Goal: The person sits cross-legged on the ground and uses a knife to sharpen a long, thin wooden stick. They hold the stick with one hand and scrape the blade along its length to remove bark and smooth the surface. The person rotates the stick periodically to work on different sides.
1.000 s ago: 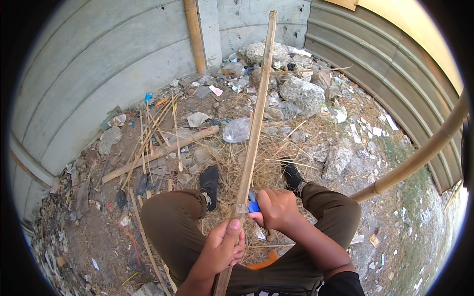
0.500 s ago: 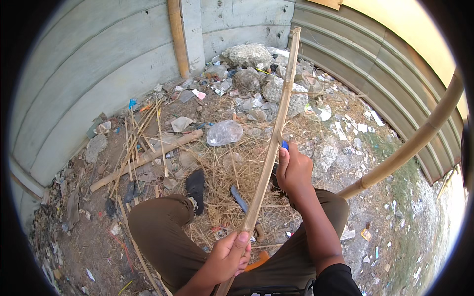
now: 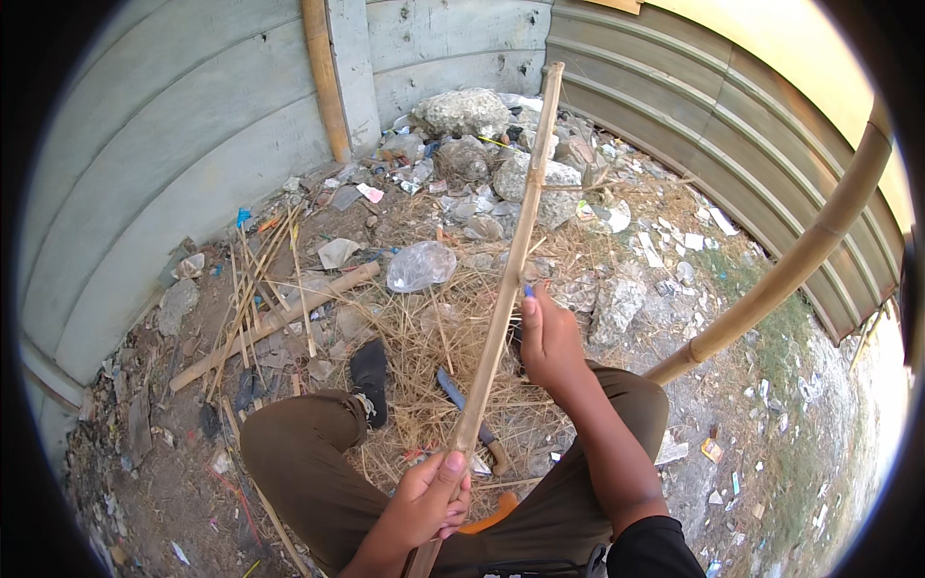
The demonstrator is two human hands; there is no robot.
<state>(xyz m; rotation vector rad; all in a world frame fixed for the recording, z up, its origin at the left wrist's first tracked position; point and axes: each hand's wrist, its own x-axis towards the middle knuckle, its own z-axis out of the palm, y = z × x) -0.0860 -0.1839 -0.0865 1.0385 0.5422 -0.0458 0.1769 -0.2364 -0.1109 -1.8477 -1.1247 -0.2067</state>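
Observation:
A long split bamboo strip [image 3: 510, 294] slants up and away from my lap. My left hand [image 3: 422, 501] is wrapped round its near end, thumb on top. Farther up, my right hand [image 3: 552, 337] is closed at the strip's right edge, gripping a small blue-handled tool [image 3: 528, 291]. Only a bit of blue shows above the thumb; any blade is hidden, so its exact kind cannot be made out. On the ground between my legs lies a machete [image 3: 450, 388] with a dark blade and a wooden handle, resting on bamboo shavings [image 3: 409, 385].
Thin bamboo sticks [image 3: 258, 289] lie across a thicker bamboo pole [image 3: 279, 323] at left. A bamboo pole [image 3: 771, 299] leans at right. Rocks [image 3: 462, 113] and litter fill the corner between a concrete wall [image 3: 212, 125] and corrugated metal sheeting [image 3: 694, 96]. Something orange [image 3: 493, 515] lies below my lap.
The whole view has shifted slightly leftward. My right hand still grips the blue-handled tool at the strip, slightly lower along it, and my left hand keeps its hold near the lower end.

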